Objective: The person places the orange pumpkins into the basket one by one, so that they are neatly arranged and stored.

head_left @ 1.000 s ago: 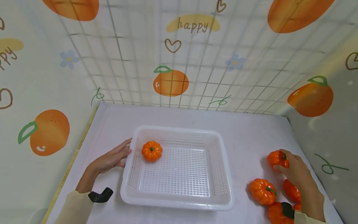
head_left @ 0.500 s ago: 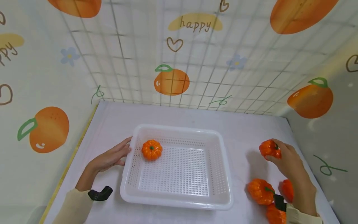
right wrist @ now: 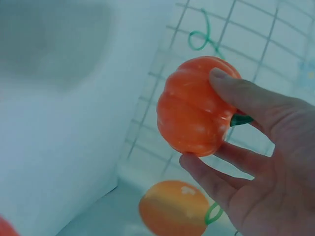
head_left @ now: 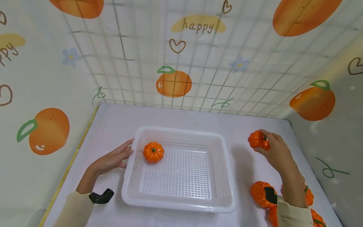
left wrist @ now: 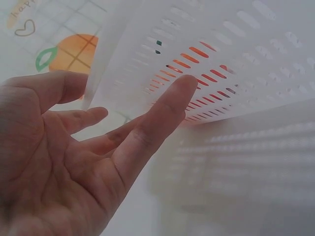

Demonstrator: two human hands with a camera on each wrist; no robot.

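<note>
My right hand grips a small orange pumpkin above the table, right of the basket. In the right wrist view, the thumb and fingertips pinch the ribbed pumpkin, its green stem towards the palm. A white plastic basket with perforated walls sits mid-table. Inside it, near the left wall, lies another orange pumpkin. My left hand is at the basket's left side. In the left wrist view, its fingers are extended against the slotted outer wall, and orange shows through the slots.
Several more pumpkins lie at the table's front right, among them one pumpkin partly covered by the right wrist's black strap. The right forearm hides parts of others. Patterned walls rise behind and beside the white table.
My right hand has lifted the pumpkin off the table at the right and carried it left and up, nearer the basket. The left hand and the basket have stayed in place.
</note>
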